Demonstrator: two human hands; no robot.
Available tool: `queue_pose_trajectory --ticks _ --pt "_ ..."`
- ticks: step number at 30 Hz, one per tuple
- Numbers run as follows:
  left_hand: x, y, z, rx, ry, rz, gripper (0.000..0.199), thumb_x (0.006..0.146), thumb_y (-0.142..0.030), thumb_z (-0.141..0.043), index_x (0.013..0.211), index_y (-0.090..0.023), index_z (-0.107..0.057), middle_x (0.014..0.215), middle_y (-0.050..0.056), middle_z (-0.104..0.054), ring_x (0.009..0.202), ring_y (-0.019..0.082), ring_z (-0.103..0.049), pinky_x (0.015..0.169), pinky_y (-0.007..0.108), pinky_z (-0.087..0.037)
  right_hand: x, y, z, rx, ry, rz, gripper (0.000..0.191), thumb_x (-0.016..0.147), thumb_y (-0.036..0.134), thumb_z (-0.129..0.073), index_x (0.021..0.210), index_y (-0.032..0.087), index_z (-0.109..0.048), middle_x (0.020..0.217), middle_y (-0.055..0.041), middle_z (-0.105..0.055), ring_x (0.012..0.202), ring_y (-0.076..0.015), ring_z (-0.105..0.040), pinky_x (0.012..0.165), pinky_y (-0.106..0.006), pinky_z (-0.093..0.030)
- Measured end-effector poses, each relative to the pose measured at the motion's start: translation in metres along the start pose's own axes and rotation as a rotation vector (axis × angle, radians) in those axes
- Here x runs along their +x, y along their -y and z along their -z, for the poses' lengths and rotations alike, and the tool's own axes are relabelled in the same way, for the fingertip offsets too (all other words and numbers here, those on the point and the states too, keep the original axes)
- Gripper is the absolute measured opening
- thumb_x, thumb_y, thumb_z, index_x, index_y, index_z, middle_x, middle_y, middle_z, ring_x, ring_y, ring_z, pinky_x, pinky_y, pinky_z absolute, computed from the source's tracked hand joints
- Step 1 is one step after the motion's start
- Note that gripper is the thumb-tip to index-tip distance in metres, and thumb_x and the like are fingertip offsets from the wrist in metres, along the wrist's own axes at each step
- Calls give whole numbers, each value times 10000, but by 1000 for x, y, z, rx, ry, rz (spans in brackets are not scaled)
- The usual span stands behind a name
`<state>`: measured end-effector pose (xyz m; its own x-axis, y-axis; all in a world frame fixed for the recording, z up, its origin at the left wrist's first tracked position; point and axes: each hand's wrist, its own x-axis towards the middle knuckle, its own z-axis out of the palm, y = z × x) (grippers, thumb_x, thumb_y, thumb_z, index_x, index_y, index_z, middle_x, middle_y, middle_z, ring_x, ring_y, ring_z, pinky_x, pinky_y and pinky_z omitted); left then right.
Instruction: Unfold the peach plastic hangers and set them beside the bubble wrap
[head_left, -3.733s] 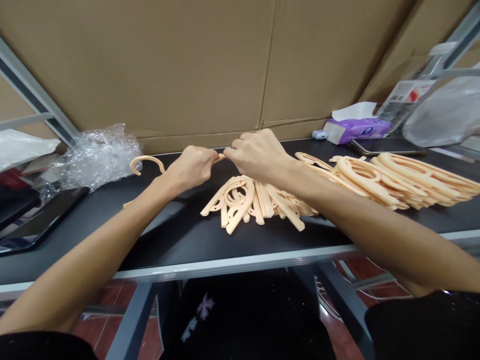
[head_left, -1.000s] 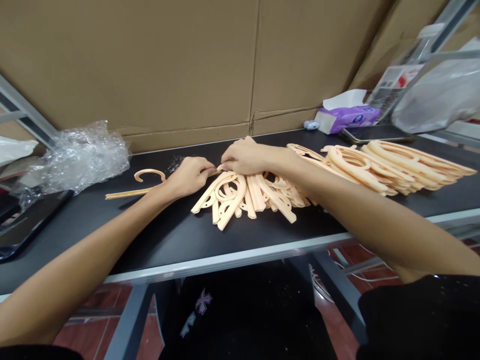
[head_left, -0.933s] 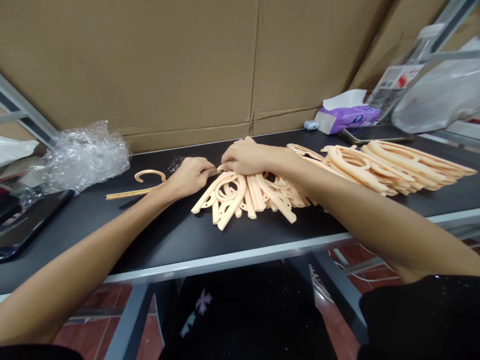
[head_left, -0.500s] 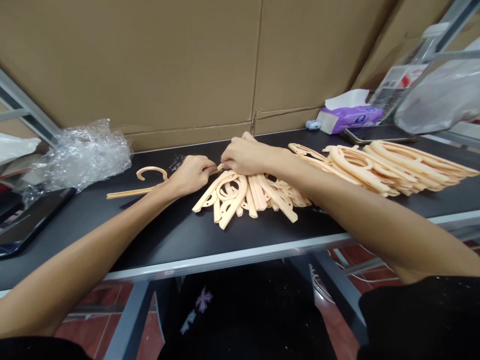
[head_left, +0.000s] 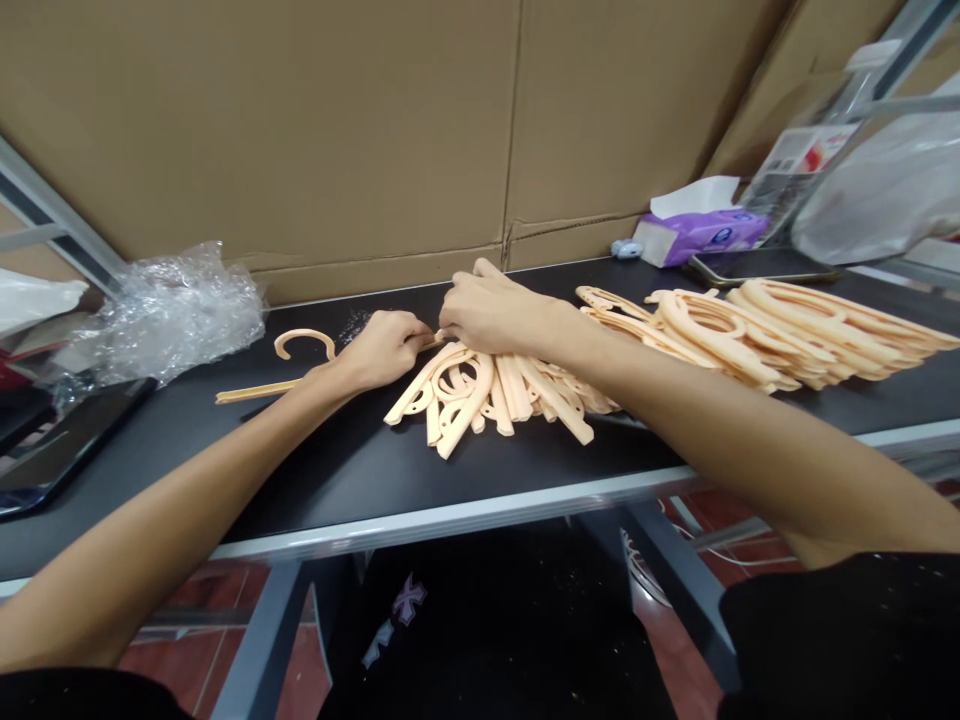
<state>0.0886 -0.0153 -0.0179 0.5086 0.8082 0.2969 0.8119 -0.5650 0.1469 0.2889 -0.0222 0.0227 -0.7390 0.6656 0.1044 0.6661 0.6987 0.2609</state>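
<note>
Both arms bare, stretched forward, forearms converging toward centre. Left forearm enters from lower left, rises diagonally. Left hand (head_left: 384, 347) knuckles up, fingers curled under, thumb and fingertips pinched together at its right side. Right forearm enters from lower right, longer reach, crosses above left. Right hand (head_left: 487, 312) palm down, fingers bent, index raised slightly, fingertips pinched. Pinching tips of both hands meet, touching or nearly so.

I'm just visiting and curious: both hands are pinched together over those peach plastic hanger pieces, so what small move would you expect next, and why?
Probably a short push of the two hands toward each other. The left hand and right hand meet fingertip to fingertip on a thin peach hanger piece, whose hook lies left on the black table. The pile of loose parts lies just below them.
</note>
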Motion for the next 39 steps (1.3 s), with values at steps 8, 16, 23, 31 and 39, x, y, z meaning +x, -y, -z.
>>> queue_pose_trajectory --ticks 8,16,23,31,39 --pt "3 4 -2 -10 -5 -17 345 919 -307 -507 801 -172 -802 902 113 -817 803 257 -723 744 350 -515 -1 4 2 -86 -11 36 407 948 6 -405 1003 113 -794 949 -156 -729 1036 -293 -538 929 -437 -275" --pt "4 3 -2 -32 -2 -36 376 933 -323 -501 760 -146 -784 862 131 -807 722 227 -682 713 342 -488 -1 7 3 -148 3 66 437 969 2 -374 976 120 -795 931 -145 -727 1018 -289 -560 937 -433 -276" --pt "4 4 1 -66 18 -11 345 949 -331 -530 830 -170 -811 916 92 -828 776 220 -706 745 324 -500 3 1 1 -103 6 52 387 946 13 -434 952 136 -801 959 -133 -746 1006 -269 -557 935 -417 -276" --pt "-2 6 6 -100 -43 12 370 989 -405 -555 1049 -171 -835 1042 84 -835 865 235 -727 815 325 -525 1 -14 -8 -1 -98 13 363 1062 170 -443 997 131 -798 1017 -146 -758 1052 -273 -550 956 -426 -284" --pt "-4 9 18 -87 -249 38 401 1009 -305 -534 1293 -197 -795 1140 70 -823 968 236 -722 920 346 -534 -11 -37 3 143 -324 -210 463 1114 303 -338 1345 173 -717 1316 -182 -711 1286 -368 -505 1040 -507 -269"
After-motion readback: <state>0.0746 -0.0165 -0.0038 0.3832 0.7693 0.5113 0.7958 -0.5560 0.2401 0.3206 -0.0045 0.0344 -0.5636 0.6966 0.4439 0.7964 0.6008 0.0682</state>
